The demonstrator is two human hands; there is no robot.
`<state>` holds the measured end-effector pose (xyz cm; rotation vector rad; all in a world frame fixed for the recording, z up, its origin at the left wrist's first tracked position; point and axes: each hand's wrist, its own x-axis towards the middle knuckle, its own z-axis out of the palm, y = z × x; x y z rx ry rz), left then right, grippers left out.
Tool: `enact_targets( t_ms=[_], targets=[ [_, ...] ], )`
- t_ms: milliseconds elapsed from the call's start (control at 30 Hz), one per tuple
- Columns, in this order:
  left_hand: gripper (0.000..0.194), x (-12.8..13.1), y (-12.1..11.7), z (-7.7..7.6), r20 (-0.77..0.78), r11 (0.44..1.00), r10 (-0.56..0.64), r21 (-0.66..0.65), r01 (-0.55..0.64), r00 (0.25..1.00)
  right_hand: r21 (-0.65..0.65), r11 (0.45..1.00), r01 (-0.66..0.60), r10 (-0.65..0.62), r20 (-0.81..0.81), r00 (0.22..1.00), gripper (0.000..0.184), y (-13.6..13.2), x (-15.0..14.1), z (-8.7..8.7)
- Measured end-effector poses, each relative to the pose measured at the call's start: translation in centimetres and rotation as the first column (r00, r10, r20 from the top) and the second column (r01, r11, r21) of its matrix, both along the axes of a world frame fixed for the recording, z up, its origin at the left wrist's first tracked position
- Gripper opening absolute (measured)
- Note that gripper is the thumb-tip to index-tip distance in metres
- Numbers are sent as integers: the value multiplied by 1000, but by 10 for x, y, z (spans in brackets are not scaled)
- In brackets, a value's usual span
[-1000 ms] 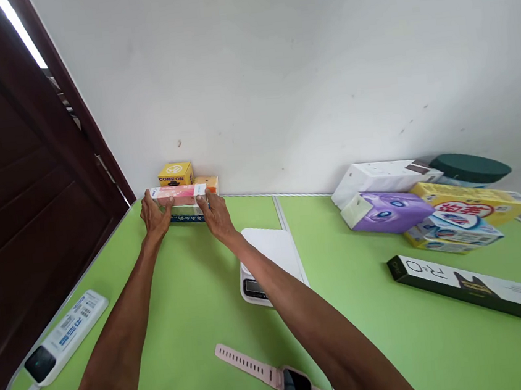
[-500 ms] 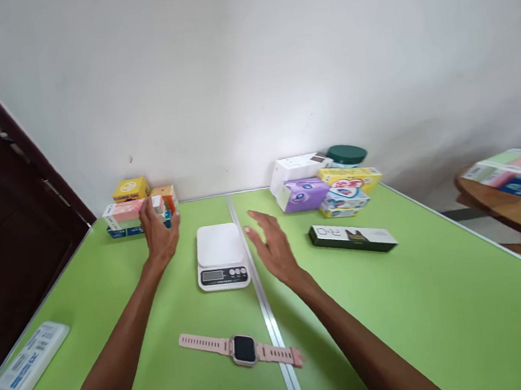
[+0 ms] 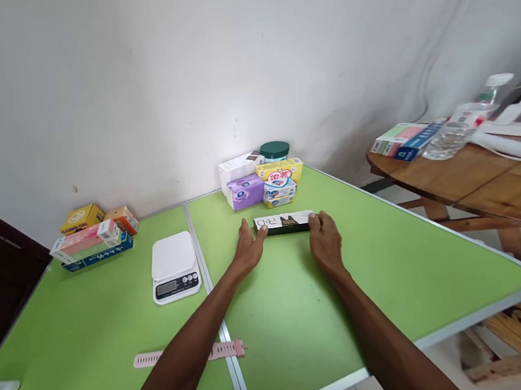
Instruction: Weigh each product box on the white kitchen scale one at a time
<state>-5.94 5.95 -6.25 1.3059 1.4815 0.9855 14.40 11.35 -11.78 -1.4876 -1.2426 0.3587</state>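
Note:
A long black-and-white box (image 3: 284, 222) marked "R&O" lies on the green table between my two hands. At its left end is my left hand (image 3: 248, 247), thumb against the box and fingers round the end. My right hand (image 3: 325, 241) closes on the opposite end. Just behind stand a purple tissue pack (image 3: 247, 192), a small white-and-blue box (image 3: 280, 191), a yellow box (image 3: 281, 169), a white box (image 3: 234, 168) and a green-lidded tub (image 3: 275, 150).
A white kitchen scale (image 3: 174, 263) sits left of the table's metal seam. My left forearm partly covers a pink-strapped watch (image 3: 228, 349). Small boxes are stacked at the back left, among them a pink box (image 3: 87, 238). A wooden table (image 3: 426, 180) at right bears a plastic bottle (image 3: 452, 134).
Both hands have left the pink box, which rests on the blue box at the left. They have moved right to the ends of the long black-and-white box. The view has turned right.

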Motion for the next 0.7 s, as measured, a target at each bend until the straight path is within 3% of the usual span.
enact_targets(
  t_ms=[167, 333, 533, 633, 700],
  targets=[
    [108, 24, 9, -5, -16, 996, 86, -18, -87, 996, -29, 1000, -11, 9, -70, 997, 97, -14, -21, 8],
    [104, 8, -11, 7, 21, 990, 140, -17, -140, 990, -105, 991, -78, 60, -160, 985, 88, -38, -33, 27],
    [101, -56, -61, 47, -9, 950, 274, 158, -269, 962, 35, 971, -235, 236, -249, 939, 82, -63, -97, 54],
    [95, -104, -90, 62, -45, 911, 382, 188, -368, 923, 115, 924, -364, 382, -249, 890, 80, -72, -148, 63],
    [95, -137, -106, 62, -65, 875, 462, 194, -443, 884, 150, 880, -451, 475, -237, 847, 81, -78, -182, 65]
  ],
)
